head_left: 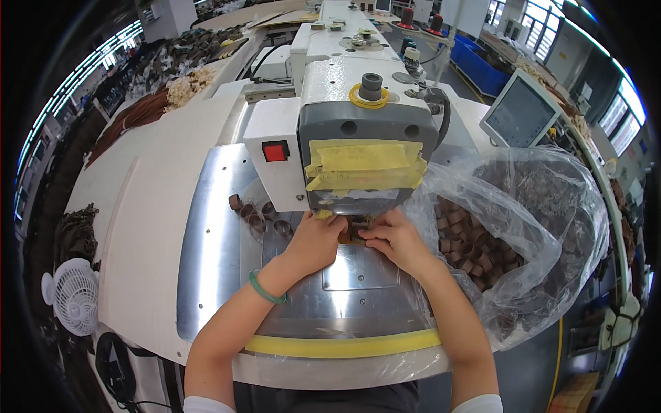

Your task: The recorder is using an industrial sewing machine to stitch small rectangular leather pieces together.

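Both hands meet under the head of a grey and white sewing machine [358, 131]. My left hand [317, 241], with a green bracelet on its wrist, pinches a small brown loop piece [356, 233] at the needle area. My right hand [396, 239] grips the same piece from the right side. The piece sits on the machine's metal plate [220, 234] and is mostly hidden by my fingers. Yellow tape covers the front of the machine head.
Several brown loops [251, 213] lie on the plate left of my hands. A clear plastic bag [509, 227] full of brown loops sits at the right. A small white fan [72, 296] stands at lower left, a screen [520, 113] at upper right.
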Demonstrator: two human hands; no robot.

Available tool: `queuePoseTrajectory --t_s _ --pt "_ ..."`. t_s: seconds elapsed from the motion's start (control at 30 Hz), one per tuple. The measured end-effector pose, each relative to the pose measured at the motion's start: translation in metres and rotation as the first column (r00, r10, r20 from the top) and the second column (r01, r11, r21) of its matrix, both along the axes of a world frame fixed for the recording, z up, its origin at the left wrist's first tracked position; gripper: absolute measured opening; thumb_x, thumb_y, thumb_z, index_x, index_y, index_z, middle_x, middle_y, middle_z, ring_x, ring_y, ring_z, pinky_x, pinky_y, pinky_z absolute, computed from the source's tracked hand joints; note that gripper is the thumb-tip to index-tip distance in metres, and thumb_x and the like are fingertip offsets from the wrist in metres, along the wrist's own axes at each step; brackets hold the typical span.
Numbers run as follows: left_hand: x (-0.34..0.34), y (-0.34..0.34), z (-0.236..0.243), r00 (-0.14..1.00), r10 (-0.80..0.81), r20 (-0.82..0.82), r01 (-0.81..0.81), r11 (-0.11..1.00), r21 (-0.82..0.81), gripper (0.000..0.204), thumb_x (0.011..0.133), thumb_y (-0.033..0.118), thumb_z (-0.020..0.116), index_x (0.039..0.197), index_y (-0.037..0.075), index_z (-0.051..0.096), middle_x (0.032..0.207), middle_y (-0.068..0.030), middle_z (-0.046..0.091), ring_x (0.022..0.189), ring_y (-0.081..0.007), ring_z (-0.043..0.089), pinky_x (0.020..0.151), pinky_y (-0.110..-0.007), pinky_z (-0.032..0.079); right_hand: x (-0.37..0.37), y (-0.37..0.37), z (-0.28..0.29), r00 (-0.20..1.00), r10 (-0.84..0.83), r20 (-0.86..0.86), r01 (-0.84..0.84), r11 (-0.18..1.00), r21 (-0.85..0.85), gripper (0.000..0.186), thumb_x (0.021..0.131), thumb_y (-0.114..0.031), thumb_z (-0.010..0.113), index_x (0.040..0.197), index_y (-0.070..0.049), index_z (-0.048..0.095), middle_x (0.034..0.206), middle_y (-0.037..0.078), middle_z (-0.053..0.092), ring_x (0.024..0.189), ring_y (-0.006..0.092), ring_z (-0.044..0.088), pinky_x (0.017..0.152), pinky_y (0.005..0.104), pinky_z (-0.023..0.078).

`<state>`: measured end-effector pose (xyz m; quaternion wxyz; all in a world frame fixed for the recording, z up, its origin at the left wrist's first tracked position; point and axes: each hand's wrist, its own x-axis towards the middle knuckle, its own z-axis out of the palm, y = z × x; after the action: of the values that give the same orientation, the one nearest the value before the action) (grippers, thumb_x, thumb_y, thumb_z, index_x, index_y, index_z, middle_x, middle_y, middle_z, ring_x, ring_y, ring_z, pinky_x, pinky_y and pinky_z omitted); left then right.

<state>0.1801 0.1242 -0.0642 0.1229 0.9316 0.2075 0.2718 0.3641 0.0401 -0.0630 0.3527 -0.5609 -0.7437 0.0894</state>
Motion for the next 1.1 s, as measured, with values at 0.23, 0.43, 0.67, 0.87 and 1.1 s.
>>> queuePoseTrajectory --t_s 0.23,0.43,0.67,0.87,1.1 --pt "0.006 0.01 -0.015 0.984 -0.06 0.168 0.088 0.983 -0.163 0.018 0.063 -0.006 0.05 0.079 0.0 0.053 0.073 -0.0134 0.055 0.068 -0.03 0.054 0.06 -0.035 0.043 -0.001 0.012 -0.019 0.998 -0.06 -0.009 0.061 0.983 0.171 0.01 0.069 -0.012 0.069 0.078 -0.012 0.069 0.075 0.006 0.053 0.073 0.024 0.051 0.064 0.0338 0.044" --pt "0.011 0.005 -0.017 0.973 0.197 0.123 -0.155 0.945 -0.289 0.011 0.069 0.008 0.064 0.073 -0.002 0.06 0.058 -0.01 0.056 0.056 -0.02 0.053 0.053 -0.032 0.042 -0.002 0.016 -0.019 0.998 -0.055 -0.029 0.06 0.979 0.194 0.009 0.069 -0.012 0.069 0.078 -0.012 0.069 0.073 0.006 0.052 0.071 0.0237 0.051 0.062 0.0333 0.044" --pt "0.018 -0.004 -0.018 0.942 0.32 0.1 -0.286 0.923 -0.258 0.023 0.071 0.026 0.067 0.084 0.006 0.068 0.061 -0.0046 0.061 0.057 -0.0176 0.056 0.069 -0.031 0.033 -0.001 0.016 -0.007 0.976 -0.123 -0.182 0.118 0.992 -0.035 0.014 0.067 -0.008 0.07 0.08 -0.007 0.068 0.073 0.009 0.054 0.068 0.0227 0.054 0.06 0.0313 0.045" --pt "0.021 -0.004 -0.022 0.934 0.34 0.109 -0.311 0.925 -0.218 0.022 0.072 0.027 0.066 0.081 0.007 0.068 0.065 -0.0074 0.063 0.061 -0.0191 0.057 0.072 -0.032 0.029 -0.006 0.016 0.003 0.902 -0.322 -0.287 0.241 0.928 -0.284 0.017 0.065 -0.006 0.071 0.079 0.0 0.065 0.072 0.012 0.057 0.062 0.0237 0.058 0.058 0.0307 0.046" --pt "0.022 -0.004 -0.017 0.947 0.293 0.132 -0.262 0.941 -0.213 0.021 0.072 0.023 0.066 0.08 0.003 0.067 0.066 -0.0108 0.063 0.059 -0.0219 0.058 0.064 -0.033 0.038 -0.009 0.014 -0.001 0.904 -0.328 -0.275 0.286 0.941 -0.181 0.018 0.064 -0.008 0.072 0.078 0.001 0.065 0.071 0.013 0.058 0.063 0.0247 0.058 0.059 0.0317 0.046"
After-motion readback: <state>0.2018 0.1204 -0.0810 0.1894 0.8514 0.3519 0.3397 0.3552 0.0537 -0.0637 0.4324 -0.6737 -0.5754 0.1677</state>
